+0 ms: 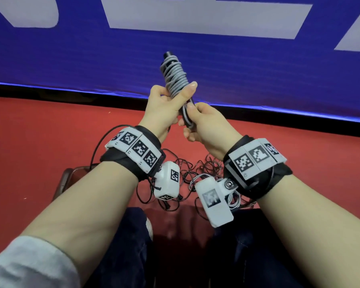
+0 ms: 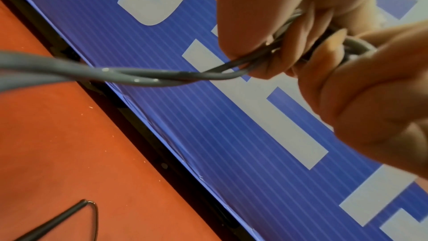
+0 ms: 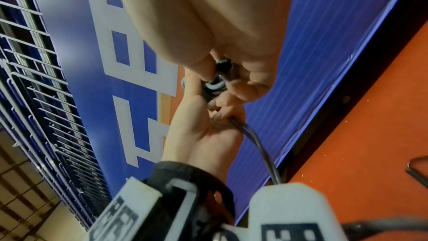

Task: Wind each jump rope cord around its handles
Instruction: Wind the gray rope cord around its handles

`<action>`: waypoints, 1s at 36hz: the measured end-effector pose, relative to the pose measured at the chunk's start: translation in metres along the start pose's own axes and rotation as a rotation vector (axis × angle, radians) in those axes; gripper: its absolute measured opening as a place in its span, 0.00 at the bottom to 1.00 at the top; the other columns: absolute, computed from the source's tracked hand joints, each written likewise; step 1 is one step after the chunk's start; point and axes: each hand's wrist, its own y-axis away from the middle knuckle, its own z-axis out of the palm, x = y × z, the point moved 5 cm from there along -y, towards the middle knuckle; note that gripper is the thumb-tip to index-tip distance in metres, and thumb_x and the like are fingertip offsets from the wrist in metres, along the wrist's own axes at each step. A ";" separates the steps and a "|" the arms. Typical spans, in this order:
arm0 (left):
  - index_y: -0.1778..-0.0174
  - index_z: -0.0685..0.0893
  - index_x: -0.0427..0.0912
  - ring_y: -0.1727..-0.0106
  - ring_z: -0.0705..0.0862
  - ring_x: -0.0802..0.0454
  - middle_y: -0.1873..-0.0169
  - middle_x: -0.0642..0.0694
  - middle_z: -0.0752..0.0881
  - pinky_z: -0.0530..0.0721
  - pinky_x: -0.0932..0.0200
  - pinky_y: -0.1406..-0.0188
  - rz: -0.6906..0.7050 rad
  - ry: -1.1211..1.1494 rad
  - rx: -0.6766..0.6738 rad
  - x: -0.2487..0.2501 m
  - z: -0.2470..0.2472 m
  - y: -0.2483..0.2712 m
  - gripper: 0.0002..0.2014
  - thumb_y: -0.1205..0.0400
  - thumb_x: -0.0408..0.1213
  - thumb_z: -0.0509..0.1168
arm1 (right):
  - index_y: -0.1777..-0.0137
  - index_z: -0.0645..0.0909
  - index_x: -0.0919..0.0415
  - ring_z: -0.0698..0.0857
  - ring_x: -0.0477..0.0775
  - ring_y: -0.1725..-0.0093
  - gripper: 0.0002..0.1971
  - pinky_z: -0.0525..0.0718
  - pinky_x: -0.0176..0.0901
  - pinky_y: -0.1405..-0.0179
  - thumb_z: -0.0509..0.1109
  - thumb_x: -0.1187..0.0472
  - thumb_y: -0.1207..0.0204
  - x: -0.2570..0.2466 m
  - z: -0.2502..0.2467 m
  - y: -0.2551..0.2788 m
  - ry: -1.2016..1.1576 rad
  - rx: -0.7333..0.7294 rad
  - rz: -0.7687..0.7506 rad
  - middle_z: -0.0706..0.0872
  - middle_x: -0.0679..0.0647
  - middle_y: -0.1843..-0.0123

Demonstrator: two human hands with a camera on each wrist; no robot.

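Note:
A jump rope's black handles (image 1: pixel 170 59), held together, point up and away, with its grey cord (image 1: pixel 174 73) coiled round their upper half. My left hand (image 1: pixel 168 100) grips the bundle just below the coils, thumb laid across the cord. My right hand (image 1: pixel 193 121) holds the lower end of the handles and pinches a loop of grey cord (image 2: pixel 356 46) there. A loose doubled strand of grey cord (image 2: pixel 162 77) trails out from under my left hand (image 2: pixel 266 30). In the right wrist view a black handle end (image 3: pixel 222 65) shows inside my right hand (image 3: pixel 231 80).
A tangle of thin black cords (image 1: pixel 187 169) lies on the red floor (image 1: pixel 40 132) below my wrists. Another black handle (image 2: pixel 57 221) lies on the floor. A blue banner wall (image 1: pixel 237 65) stands close ahead, with a wire rack (image 3: pixel 34 98) beside it. My knees are at the bottom.

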 end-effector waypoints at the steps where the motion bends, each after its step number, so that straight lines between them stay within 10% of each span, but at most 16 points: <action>1: 0.48 0.67 0.39 0.84 0.69 0.54 0.80 0.50 0.77 0.68 0.64 0.84 -0.004 -0.016 0.002 -0.001 0.000 -0.001 0.27 0.27 0.49 0.77 | 0.53 0.72 0.60 0.74 0.48 0.76 0.12 0.70 0.36 0.79 0.52 0.57 0.10 0.000 -0.001 -0.001 0.012 0.012 -0.006 0.80 0.55 0.62; 5: 0.50 0.69 0.38 0.84 0.64 0.58 0.82 0.55 0.70 0.62 0.65 0.86 0.007 -0.071 -0.017 0.002 0.000 -0.005 0.27 0.27 0.50 0.77 | 0.53 0.71 0.62 0.69 0.46 0.80 0.14 0.65 0.34 0.83 0.51 0.56 0.10 -0.003 -0.005 -0.004 -0.018 0.001 -0.037 0.78 0.54 0.65; 11: 0.53 0.71 0.38 0.82 0.62 0.57 0.67 0.38 0.83 0.59 0.65 0.85 0.004 -0.195 -0.058 0.008 -0.009 -0.008 0.21 0.23 0.49 0.73 | 0.52 0.72 0.64 0.60 0.41 0.85 0.17 0.57 0.31 0.88 0.47 0.56 0.09 -0.004 -0.015 -0.007 -0.309 -0.088 0.044 0.73 0.52 0.71; 29: 0.50 0.72 0.39 0.68 0.82 0.56 0.68 0.46 0.88 0.82 0.65 0.60 0.068 0.064 -0.303 0.012 -0.004 -0.004 0.09 0.19 0.25 0.65 | 0.63 0.77 0.67 0.62 0.42 0.88 0.24 0.54 0.32 0.87 0.49 0.55 0.11 -0.010 -0.018 0.003 -1.004 -0.310 0.259 0.67 0.47 0.77; 36: 0.45 0.76 0.38 0.77 0.71 0.61 0.71 0.47 0.80 0.68 0.70 0.78 0.052 0.026 -0.307 0.010 0.001 -0.002 0.12 0.19 0.39 0.68 | 0.57 0.76 0.69 0.60 0.47 0.86 0.15 0.60 0.38 0.88 0.54 0.61 0.15 -0.011 -0.009 0.009 -1.117 -0.450 0.359 0.70 0.52 0.79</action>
